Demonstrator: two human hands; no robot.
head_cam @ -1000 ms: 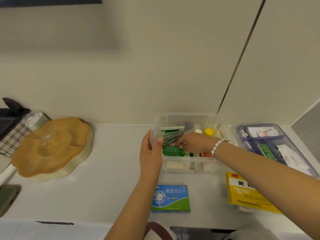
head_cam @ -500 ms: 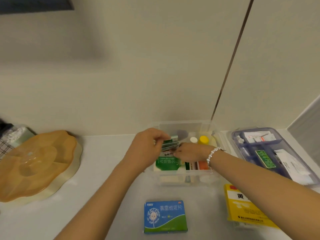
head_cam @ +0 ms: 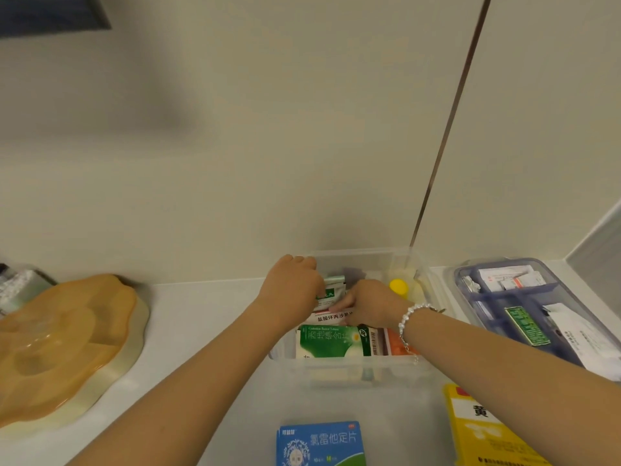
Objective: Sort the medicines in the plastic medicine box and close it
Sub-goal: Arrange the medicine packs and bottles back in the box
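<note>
A clear plastic medicine box point(head_cam: 356, 368) stands on the white counter against the wall. Inside it lie a green and white carton point(head_cam: 332, 341), a white carton with dark lettering point(head_cam: 331, 317), an orange pack point(head_cam: 398, 344) and a yellow-capped bottle point(head_cam: 399, 286). My left hand point(head_cam: 290, 290) reaches in from the left and grips a small green and white sachet pack point(head_cam: 331, 292). My right hand point(head_cam: 369, 304), with a bead bracelet on the wrist, presses its fingers on the white carton beside the sachets.
A blue medicine carton point(head_cam: 321, 443) lies on the counter in front of the box, a yellow carton point(head_cam: 484, 428) to its right. A bluish tray point(head_cam: 504, 290) with more medicines sits at the right. An amber flower-shaped dish point(head_cam: 64, 341) fills the left side.
The view has tilted and drawn closer. My left hand went from the box's left wall into the box onto the sachet pack. My right hand stays inside on the cartons.
</note>
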